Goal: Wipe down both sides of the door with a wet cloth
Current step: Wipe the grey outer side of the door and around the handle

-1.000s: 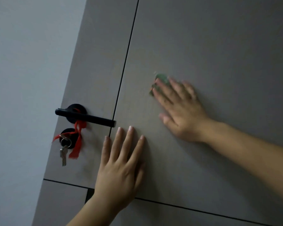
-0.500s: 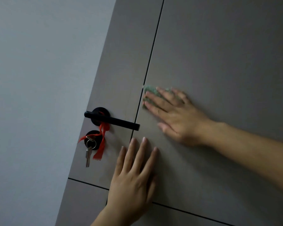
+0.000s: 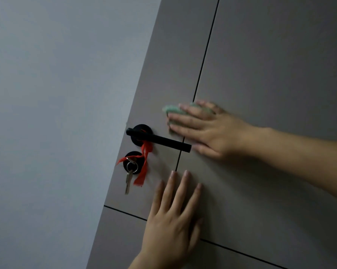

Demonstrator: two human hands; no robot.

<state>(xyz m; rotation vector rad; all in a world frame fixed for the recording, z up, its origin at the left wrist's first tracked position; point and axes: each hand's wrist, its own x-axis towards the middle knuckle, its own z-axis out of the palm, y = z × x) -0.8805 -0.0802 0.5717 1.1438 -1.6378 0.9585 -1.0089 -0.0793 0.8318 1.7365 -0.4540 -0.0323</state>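
Observation:
A grey-brown door (image 3: 270,65) with thin dark grooves fills the right of the view. My right hand (image 3: 204,129) lies flat on it just above the lever, pressing a small green cloth (image 3: 173,110) against the panel; the cloth shows under the fingertips, slightly blurred. My left hand (image 3: 173,216) rests flat on the door below, fingers spread, holding nothing.
A black lever handle (image 3: 160,140) sticks out just below my right hand. Under it is a black keyhole plate (image 3: 133,162) with a key (image 3: 127,182) hanging and a red ribbon (image 3: 143,167). A pale grey wall (image 3: 57,113) lies left of the door edge.
My right hand has slid the cloth leftward across the vertical groove to the area above the lever. The view has shifted left. My left hand keeps its place on the door.

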